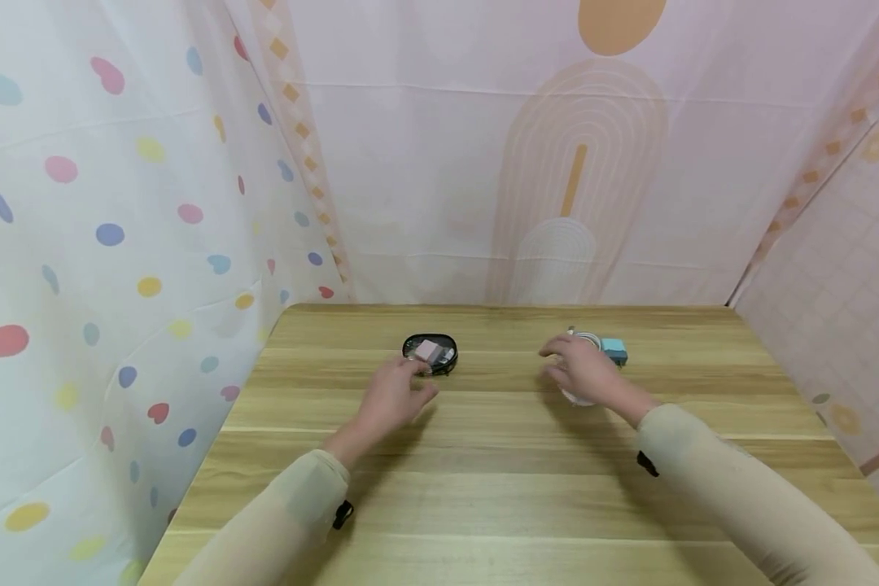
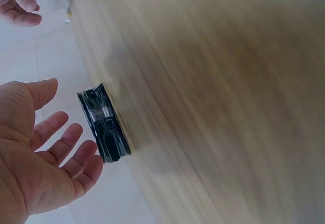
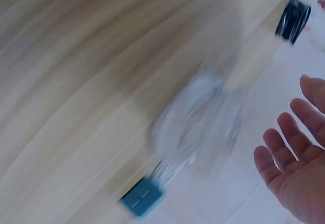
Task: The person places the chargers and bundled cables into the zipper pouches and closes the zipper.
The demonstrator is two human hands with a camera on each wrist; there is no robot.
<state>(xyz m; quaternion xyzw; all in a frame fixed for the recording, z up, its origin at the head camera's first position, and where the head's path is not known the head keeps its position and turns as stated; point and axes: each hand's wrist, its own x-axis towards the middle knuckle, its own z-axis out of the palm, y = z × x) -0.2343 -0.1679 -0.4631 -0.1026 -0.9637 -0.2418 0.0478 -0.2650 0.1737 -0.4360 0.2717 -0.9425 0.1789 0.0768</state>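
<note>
A small black-rimmed oval zip case [image 1: 430,352] with a clear top lies on the table; something pink and grey shows inside it. My left hand [image 1: 393,396] hovers at its near left side, fingers loosely bent and holding nothing. In the left wrist view the case [image 2: 104,124] stands beside the fingertips; contact is unclear. Over a coiled white cable [image 1: 582,397] is my right hand [image 1: 582,369], hiding part of the coil. A teal plug block [image 1: 614,350] joins the cable's right side. The right wrist view shows the blurred coil [image 3: 190,120] apart from the relaxed fingers.
The wood-grain table [image 1: 483,488] ends at a back edge against a pale curtain [image 1: 410,187]. A polka-dot curtain [image 1: 132,244] hangs along the left, and another patterned curtain [image 1: 835,285] on the right. Small black items hang below both sleeve cuffs.
</note>
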